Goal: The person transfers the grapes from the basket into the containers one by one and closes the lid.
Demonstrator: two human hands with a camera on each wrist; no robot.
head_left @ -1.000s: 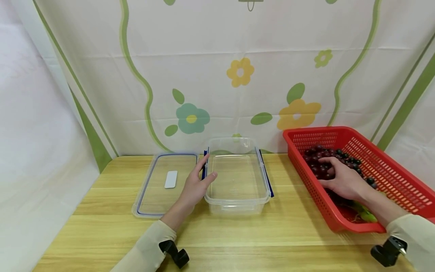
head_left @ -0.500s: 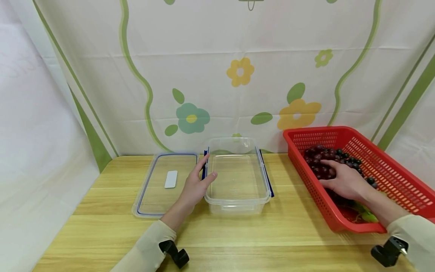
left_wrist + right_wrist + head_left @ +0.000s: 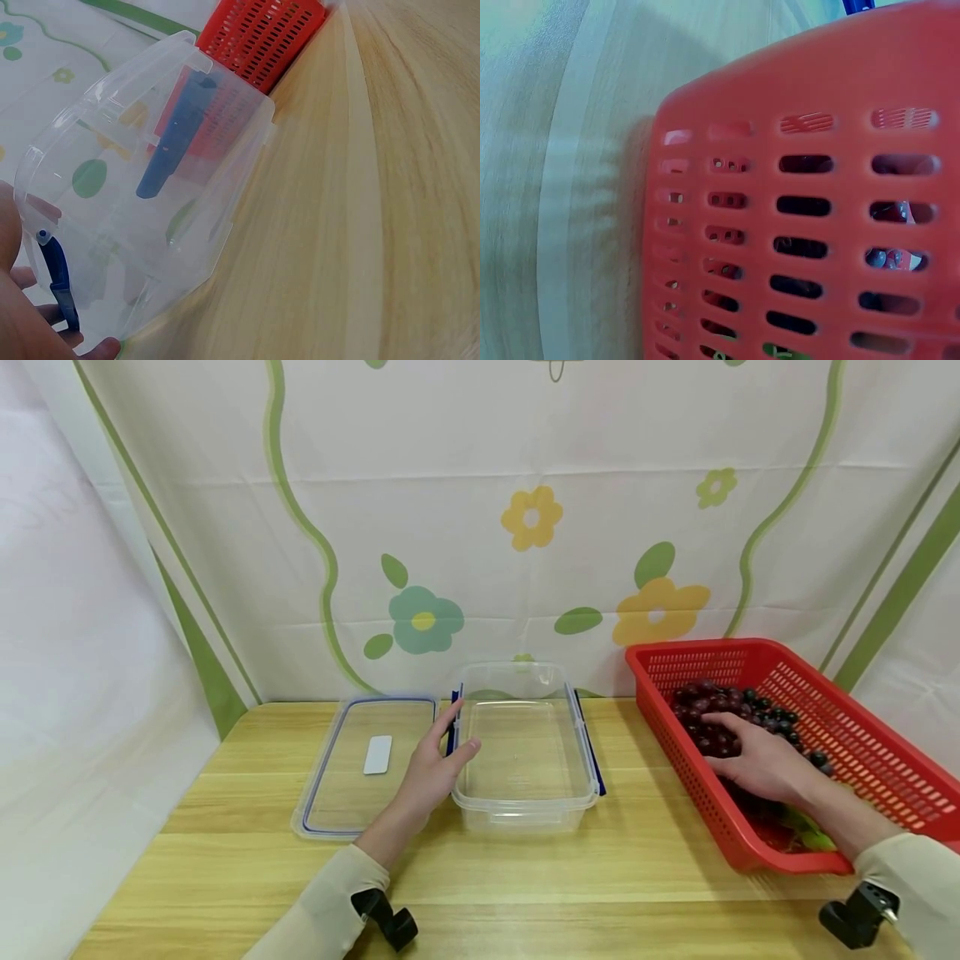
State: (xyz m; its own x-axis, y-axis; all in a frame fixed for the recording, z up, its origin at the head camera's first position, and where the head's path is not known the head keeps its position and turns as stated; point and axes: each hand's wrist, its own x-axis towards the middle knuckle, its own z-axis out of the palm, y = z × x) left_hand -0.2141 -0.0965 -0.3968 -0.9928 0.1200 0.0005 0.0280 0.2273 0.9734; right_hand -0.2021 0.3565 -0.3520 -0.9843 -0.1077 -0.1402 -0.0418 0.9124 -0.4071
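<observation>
A clear plastic food container (image 3: 517, 756) with blue side latches stands without its lid in the middle. My left hand (image 3: 431, 764) rests against its left side, thumb over the rim and index finger extended along the outside. In the left wrist view, fingers (image 3: 71, 337) show beside the blue latch (image 3: 58, 281). My right hand (image 3: 757, 760) reaches into the red basket (image 3: 738, 852), thumb and index finger curled round a bunch of dark red grapes (image 3: 716, 697). Its other fingertips are hidden. The right wrist view shows mostly the slotted basket wall (image 3: 765, 210).
The clear lid (image 3: 337, 777), with a blue seal and a white label (image 3: 378, 754), lies left of the container. Blackish grapes (image 3: 780, 718) and something green (image 3: 813, 839) lie in the basket. A floral curtain (image 3: 480, 527) hangs behind the wooden table (image 3: 570, 893).
My right thumb and index finger have shifted slightly on the grapes. The left hand, container, lid and basket stay where they were.
</observation>
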